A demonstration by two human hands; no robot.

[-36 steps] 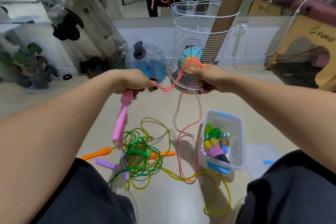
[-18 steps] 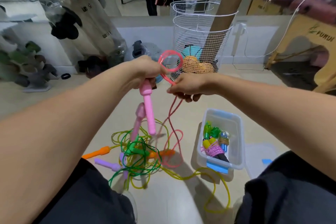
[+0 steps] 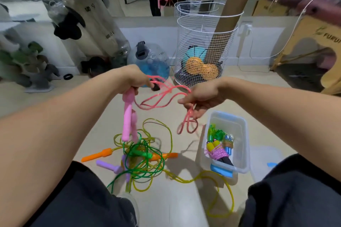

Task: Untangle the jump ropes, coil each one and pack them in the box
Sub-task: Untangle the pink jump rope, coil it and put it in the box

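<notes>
- Hands sit raised over the floor, side by side and apart, with the pink rope (image 3: 162,97) strung between them.
- Left hand (image 3: 135,77): fingers are curled tight around the tops of the two pink handles (image 3: 129,118) and around several turns of pink cord. The handles hang straight down below this hand, one just behind the other.
- Right hand (image 3: 204,96): thumb and fingers pinch a bunch of the pink cord. A doubled loop (image 3: 187,123) of cord hangs below these fingers; it is blurred, so the exact number of strands cannot be told.
- Between the hands, several loose pink strands sag in shallow curves.
- Below the left hand, on the floor, lies the tangle of ropes (image 3: 144,160): green cord and yellow cord knotted together, with an orange handle (image 3: 96,155) to its left, a second orange handle (image 3: 164,155) to its right, a purple handle (image 3: 108,166) at its lower left and a green handle in its centre.
- The yellow cord (image 3: 217,186) trails from the tangle to a spot below the right hand, in front of the box.
- Below the right hand stands the clear plastic box (image 3: 241,145), open at the top. Inside lie coiled ropes: green handles at the far end, blue handles beside them, and yellow handles wound with pink-purple cord nearer the person.
- Beyond both hands stands a white wire basket (image 3: 204,42) holding balls and a cardboard tube.
</notes>
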